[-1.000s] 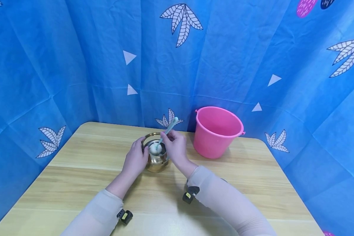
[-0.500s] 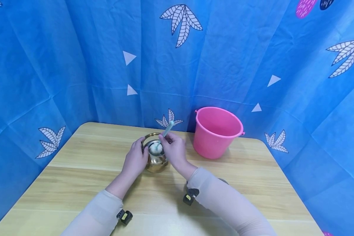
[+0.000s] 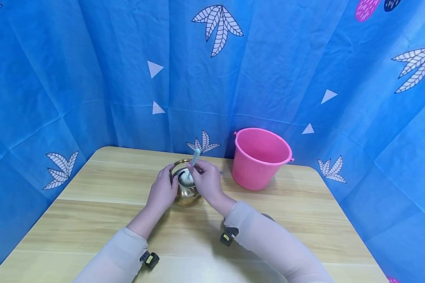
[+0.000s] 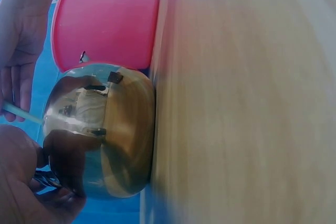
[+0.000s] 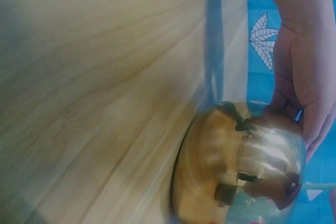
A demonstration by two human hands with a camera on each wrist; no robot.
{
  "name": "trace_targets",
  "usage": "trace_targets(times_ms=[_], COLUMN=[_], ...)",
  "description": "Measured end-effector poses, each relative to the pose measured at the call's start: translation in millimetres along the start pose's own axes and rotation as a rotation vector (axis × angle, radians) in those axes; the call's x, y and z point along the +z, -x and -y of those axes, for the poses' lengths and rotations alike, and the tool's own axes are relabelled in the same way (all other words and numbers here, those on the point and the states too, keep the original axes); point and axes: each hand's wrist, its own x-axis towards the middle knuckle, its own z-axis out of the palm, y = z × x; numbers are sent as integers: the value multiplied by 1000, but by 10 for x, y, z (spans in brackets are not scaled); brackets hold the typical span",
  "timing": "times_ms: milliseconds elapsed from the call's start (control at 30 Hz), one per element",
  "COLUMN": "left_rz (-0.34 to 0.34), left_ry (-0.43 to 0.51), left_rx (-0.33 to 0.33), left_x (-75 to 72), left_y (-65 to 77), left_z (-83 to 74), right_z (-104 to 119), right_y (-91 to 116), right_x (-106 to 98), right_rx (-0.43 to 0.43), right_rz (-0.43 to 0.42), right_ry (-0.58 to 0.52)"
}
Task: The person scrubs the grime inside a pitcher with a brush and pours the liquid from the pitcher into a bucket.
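Observation:
A shiny gold metal kettle [image 3: 188,197] stands upright on the table, its lid off and its hoop handle [image 3: 181,161] raised. My left hand [image 3: 164,186] grips its left side, thumb near the rim and fingers at the handle; the left wrist view shows this hand [image 4: 26,182] at the handle's base. My right hand [image 3: 209,181] pinches the pale green handle of a cleaning brush [image 3: 196,155] over the kettle's mouth. The brush's white round head sits inside the mouth, partly hidden by my right hand. In the right wrist view, the kettle [image 5: 236,171] reflects the arms.
A pink bucket [image 3: 251,173] stands right of the kettle at the table's back. Part of a grey round item [image 3: 268,216] shows behind my right forearm. A blue patterned curtain [image 3: 134,78] hangs behind the wooden table [image 3: 109,220].
My right hand has shifted slightly left, and the brush handle has swung left and sunk lower, standing more upright. The left hand and kettle stay in place.

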Motion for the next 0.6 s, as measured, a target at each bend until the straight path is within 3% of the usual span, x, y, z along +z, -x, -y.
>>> trace_targets(times_ms=[600], left_rz=[29], left_ry=[-7], left_rx=[-21], left_x=[0], left_y=[-19], left_z=[1], right_z=[12], right_y=[-4], right_x=[14], right_rx=[-184], right_rz=[63], right_ry=[114])
